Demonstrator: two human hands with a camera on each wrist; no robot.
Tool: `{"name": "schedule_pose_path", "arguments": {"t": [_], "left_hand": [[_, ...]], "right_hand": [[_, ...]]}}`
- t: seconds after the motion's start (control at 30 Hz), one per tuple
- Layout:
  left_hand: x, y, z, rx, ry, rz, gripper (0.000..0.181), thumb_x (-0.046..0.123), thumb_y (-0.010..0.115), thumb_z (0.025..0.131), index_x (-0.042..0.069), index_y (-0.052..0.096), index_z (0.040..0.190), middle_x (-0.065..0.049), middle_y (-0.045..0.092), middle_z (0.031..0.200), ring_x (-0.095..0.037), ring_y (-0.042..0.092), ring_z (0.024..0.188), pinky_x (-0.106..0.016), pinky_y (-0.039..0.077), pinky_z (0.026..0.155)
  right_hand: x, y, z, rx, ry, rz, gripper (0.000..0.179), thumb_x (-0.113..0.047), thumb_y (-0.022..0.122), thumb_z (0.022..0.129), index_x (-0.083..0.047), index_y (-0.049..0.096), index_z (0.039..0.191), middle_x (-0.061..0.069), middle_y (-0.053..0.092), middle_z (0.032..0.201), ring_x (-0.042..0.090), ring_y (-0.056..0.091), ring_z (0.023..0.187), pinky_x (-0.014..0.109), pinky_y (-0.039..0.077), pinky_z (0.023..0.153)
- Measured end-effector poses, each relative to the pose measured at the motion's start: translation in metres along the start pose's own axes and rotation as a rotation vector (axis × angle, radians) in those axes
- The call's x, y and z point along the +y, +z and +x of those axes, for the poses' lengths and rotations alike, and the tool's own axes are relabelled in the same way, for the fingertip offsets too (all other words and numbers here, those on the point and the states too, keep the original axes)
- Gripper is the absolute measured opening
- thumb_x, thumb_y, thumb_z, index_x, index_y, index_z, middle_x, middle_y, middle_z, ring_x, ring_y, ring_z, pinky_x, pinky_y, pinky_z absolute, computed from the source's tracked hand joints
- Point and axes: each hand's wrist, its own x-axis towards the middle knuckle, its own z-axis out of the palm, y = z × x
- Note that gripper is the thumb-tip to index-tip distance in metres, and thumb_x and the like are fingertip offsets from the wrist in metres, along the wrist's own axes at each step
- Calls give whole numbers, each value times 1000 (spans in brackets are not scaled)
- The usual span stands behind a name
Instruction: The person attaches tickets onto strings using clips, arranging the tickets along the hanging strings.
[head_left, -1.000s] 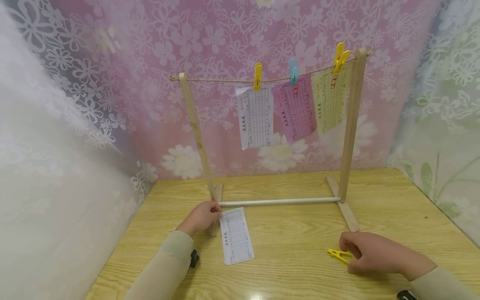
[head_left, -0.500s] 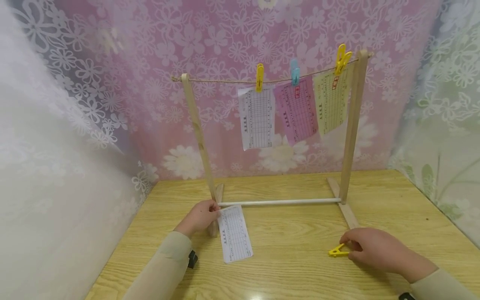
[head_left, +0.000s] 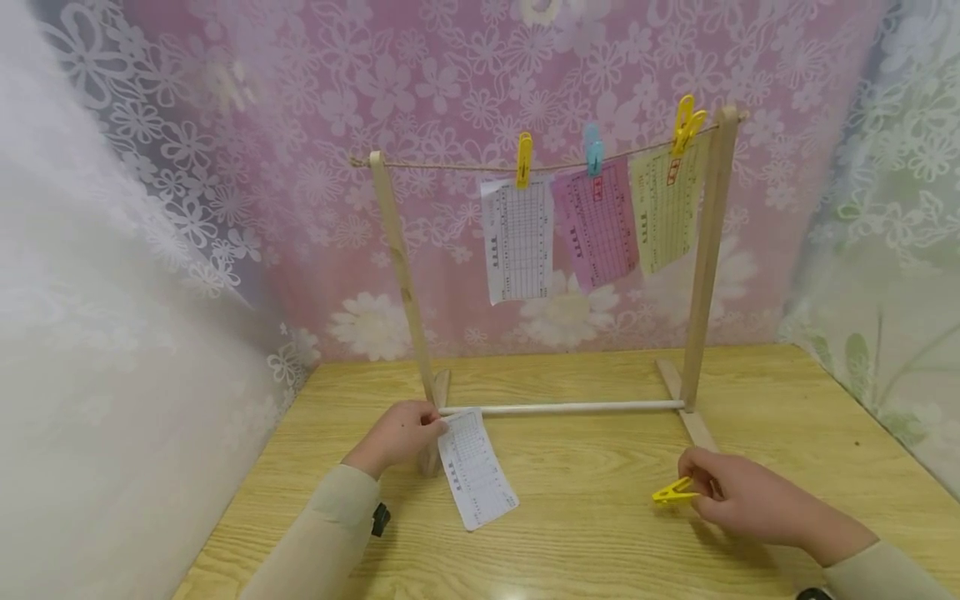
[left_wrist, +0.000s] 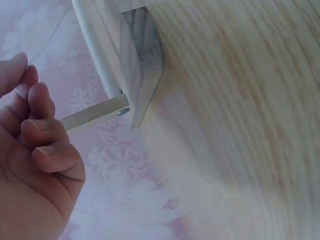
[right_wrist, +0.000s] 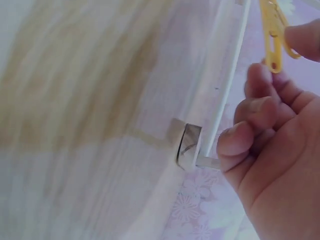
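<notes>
My left hand pinches the upper left corner of a white printed slip between thumb and fingertip. The slip tilts over the table, just in front of the stand's left foot. In the left wrist view, the other fingers of the left hand are loosely curled and the slip shows only as a thin edge. At the right, my right hand holds a yellow clothespin by its handles, its tip pointing left. The right wrist view shows that clothespin between thumb and fingers.
A wooden stand with a white crossbar carries a twine line. On it hang a white slip, a pink slip and a yellow slip, held by yellow and blue clothespins. Flowered cloth hangs behind the wooden table.
The slip in my left hand has swung, its lower end now further right. My right hand has lifted the yellow clothespin slightly and turned it. The head view has shifted a little.
</notes>
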Motion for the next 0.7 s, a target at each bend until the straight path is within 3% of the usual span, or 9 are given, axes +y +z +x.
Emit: {"name": "schedule_pose_path", "arguments": {"t": [0.27, 0.7], "left_hand": [[11, -8, -4, 104, 42, 42, 16, 27, 68, 99, 19, 66, 85, 0, 59, 84, -17, 44, 63, -31, 38, 54], [21, -22, -12, 173, 99, 21, 13, 29, 67, 100, 20, 65, 89, 2, 57, 82, -17, 41, 61, -33, 36, 54]], "right_hand": [[-11, -8, 3, 51, -62, 230, 19, -5, 65, 96, -8, 52, 110, 0, 48, 78, 8, 43, 60, 30, 40, 53], [-22, -16, 12, 56, -146, 468, 23, -3, 59, 102, 6, 48, 119, 5, 44, 79, 26, 34, 59, 34, 41, 51]]}}
